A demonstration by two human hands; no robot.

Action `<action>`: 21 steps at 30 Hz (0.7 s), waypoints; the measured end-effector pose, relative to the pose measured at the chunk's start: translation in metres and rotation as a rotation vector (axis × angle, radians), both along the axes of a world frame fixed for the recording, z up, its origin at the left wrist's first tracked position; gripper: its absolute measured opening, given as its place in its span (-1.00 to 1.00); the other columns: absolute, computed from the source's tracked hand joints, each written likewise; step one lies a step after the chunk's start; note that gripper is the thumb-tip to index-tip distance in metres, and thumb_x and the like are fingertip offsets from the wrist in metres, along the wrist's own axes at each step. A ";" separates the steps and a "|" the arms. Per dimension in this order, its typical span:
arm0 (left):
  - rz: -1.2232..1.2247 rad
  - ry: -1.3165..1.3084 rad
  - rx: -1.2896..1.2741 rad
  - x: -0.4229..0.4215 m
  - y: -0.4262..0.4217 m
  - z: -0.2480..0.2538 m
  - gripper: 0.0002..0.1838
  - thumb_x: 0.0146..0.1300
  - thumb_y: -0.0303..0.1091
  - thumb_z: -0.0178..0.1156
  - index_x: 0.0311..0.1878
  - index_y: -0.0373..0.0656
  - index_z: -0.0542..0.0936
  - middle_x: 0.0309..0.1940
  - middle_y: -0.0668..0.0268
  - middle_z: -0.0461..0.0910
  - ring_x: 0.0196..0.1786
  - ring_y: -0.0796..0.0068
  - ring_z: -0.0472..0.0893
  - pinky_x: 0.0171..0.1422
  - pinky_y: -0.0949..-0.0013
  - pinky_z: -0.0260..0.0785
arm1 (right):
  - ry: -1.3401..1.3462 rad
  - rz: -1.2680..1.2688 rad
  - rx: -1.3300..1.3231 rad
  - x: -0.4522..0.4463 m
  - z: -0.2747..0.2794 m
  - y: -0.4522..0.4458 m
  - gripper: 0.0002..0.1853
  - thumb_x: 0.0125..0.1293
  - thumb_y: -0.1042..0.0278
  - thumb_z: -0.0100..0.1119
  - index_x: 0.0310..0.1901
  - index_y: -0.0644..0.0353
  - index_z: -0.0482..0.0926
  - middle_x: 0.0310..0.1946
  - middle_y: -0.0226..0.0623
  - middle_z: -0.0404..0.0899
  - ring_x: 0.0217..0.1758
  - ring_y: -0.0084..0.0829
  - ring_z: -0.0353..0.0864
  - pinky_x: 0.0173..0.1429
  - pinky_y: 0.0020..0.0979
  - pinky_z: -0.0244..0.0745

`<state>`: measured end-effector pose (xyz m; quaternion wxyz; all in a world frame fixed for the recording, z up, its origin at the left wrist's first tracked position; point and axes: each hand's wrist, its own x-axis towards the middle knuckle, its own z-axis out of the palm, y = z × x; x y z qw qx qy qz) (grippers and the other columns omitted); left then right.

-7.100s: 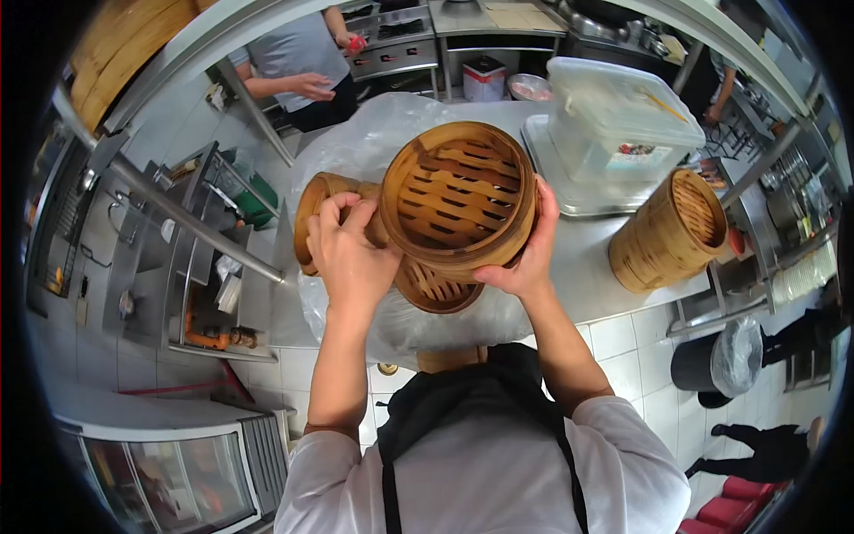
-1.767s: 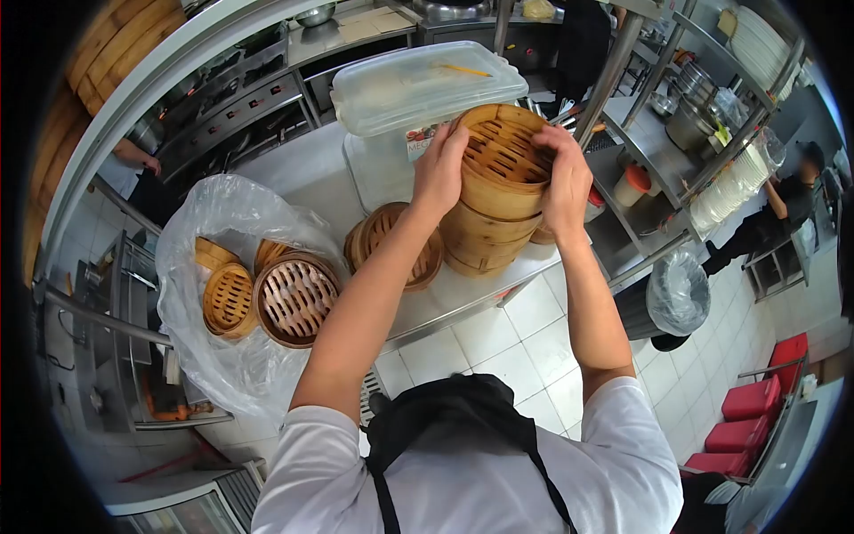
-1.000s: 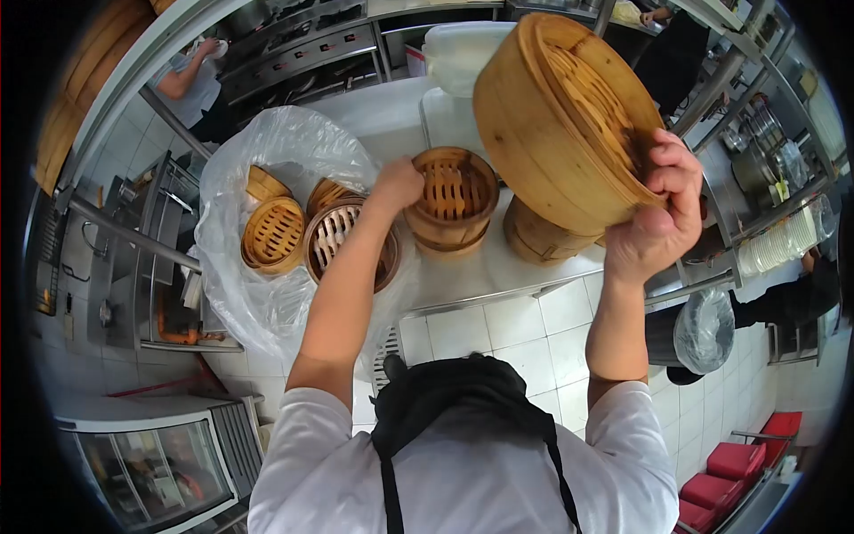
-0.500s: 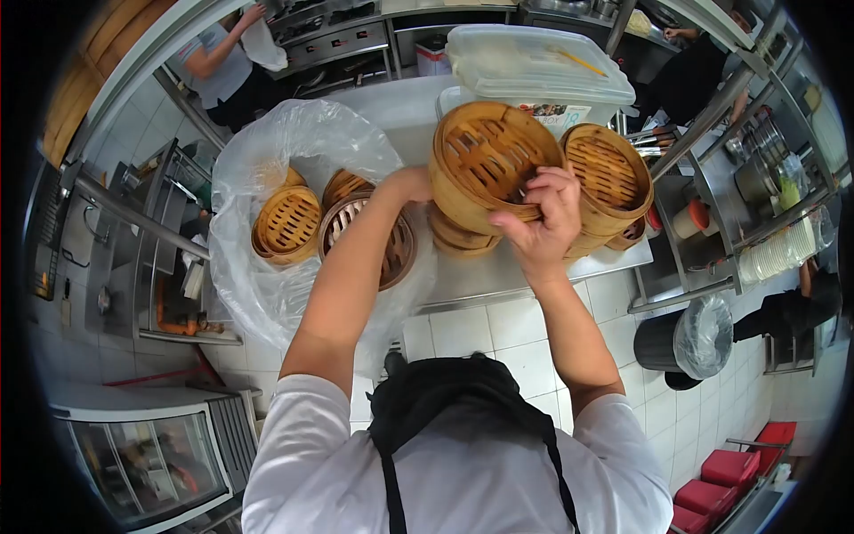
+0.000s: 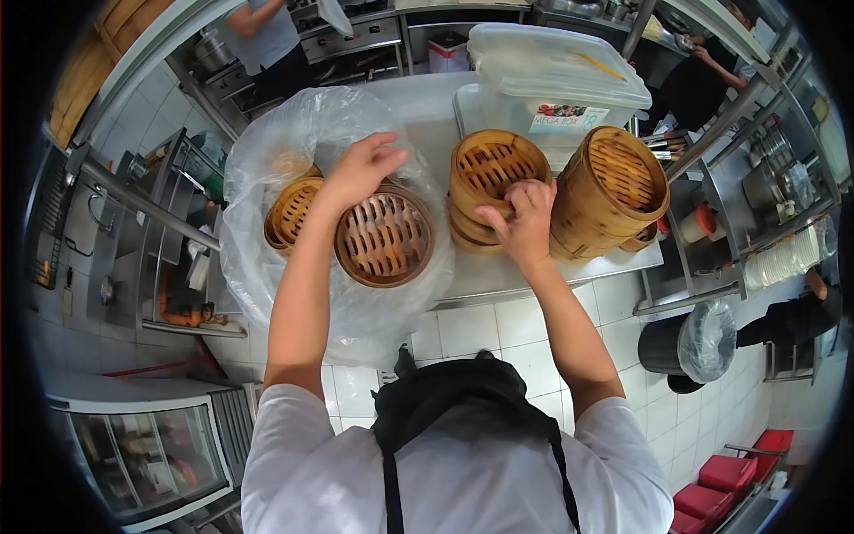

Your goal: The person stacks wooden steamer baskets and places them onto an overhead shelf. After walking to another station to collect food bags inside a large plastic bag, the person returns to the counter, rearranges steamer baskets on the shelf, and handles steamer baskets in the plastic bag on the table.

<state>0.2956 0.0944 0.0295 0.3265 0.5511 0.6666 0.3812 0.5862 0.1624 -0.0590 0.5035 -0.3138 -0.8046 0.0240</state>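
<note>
My right hand grips the near-right rim of a bamboo steamer basket, thumb outside and fingers over the edge. That basket sits on top of a short stack of other steamers. To the left, my left hand holds nothing, its fingers stretched out over a large clear plastic bag. Just below that hand is a darker round steamer basket with a slatted base, lying on the bag. A smaller bamboo steamer is partly hidden behind my left forearm.
A taller stack of steamers stands at the right of the steel table. Behind is a lidded plastic box. Metal shelving and a lined bin are at the right. Other people stand beyond the table.
The steamer at my right hand has come down onto the short stack. My left hand has left its rim and moved left over the bag. The camera view has shifted slightly.
</note>
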 end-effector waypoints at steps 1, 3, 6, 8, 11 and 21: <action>0.011 -0.028 0.030 -0.010 -0.016 -0.006 -0.38 0.46 -0.21 0.26 0.43 -0.36 0.37 0.20 0.07 0.60 0.21 0.35 0.59 0.32 0.34 0.42 | -0.013 0.006 0.004 0.000 -0.002 -0.002 -0.46 -0.08 -0.08 0.60 -0.36 0.17 0.51 -0.17 -0.32 0.51 0.05 -0.13 0.47 0.43 0.36 0.11; 0.052 -0.081 0.071 -0.034 -0.044 -0.035 -0.37 0.44 -0.22 0.28 0.44 -0.36 0.36 0.24 0.06 0.58 0.25 0.35 0.57 0.38 0.31 0.39 | -0.023 0.011 -0.015 0.002 -0.003 -0.005 -0.47 -0.04 -0.06 0.59 -0.32 0.18 0.52 -0.12 -0.28 0.52 0.08 -0.11 0.48 0.44 0.37 0.10; 0.141 -0.065 0.086 -0.035 -0.082 -0.067 -0.32 0.34 -0.13 0.40 0.38 -0.34 0.44 0.15 0.08 0.63 0.14 0.35 0.62 0.31 0.33 0.41 | 0.034 0.000 -0.026 0.003 0.009 -0.018 -0.50 0.06 0.00 0.55 -0.21 0.21 0.54 -0.01 -0.17 0.53 0.14 -0.07 0.47 0.44 0.35 0.10; 0.169 -0.095 0.251 -0.031 -0.094 -0.093 -0.38 0.36 -0.18 0.37 0.36 -0.34 0.46 0.09 0.13 0.66 0.10 0.40 0.64 0.26 0.35 0.44 | 0.151 -0.023 0.049 0.000 0.017 -0.042 -0.52 0.14 0.05 0.51 -0.12 0.24 0.53 0.06 -0.07 0.53 0.20 -0.02 0.46 0.45 0.30 0.11; 0.257 -0.130 0.285 -0.016 -0.101 -0.091 -0.48 0.45 -0.20 0.26 0.36 -0.29 0.48 -0.01 0.22 0.70 0.01 0.47 0.65 0.19 0.39 0.45 | 0.189 0.210 -0.287 -0.016 -0.022 -0.094 -0.45 0.23 0.07 0.44 0.07 0.31 0.49 0.17 0.07 0.46 0.34 0.07 0.39 0.49 0.03 0.19; 0.276 -0.425 0.285 -0.031 -0.101 -0.081 -0.55 0.56 -0.19 0.11 0.30 -0.33 0.53 0.10 0.18 0.68 0.15 0.45 0.60 0.30 0.37 0.38 | 0.181 0.465 -0.358 -0.088 -0.016 -0.133 0.02 -0.11 0.05 0.70 0.37 0.23 0.35 0.53 0.36 -0.03 0.58 0.27 0.07 0.58 0.02 0.10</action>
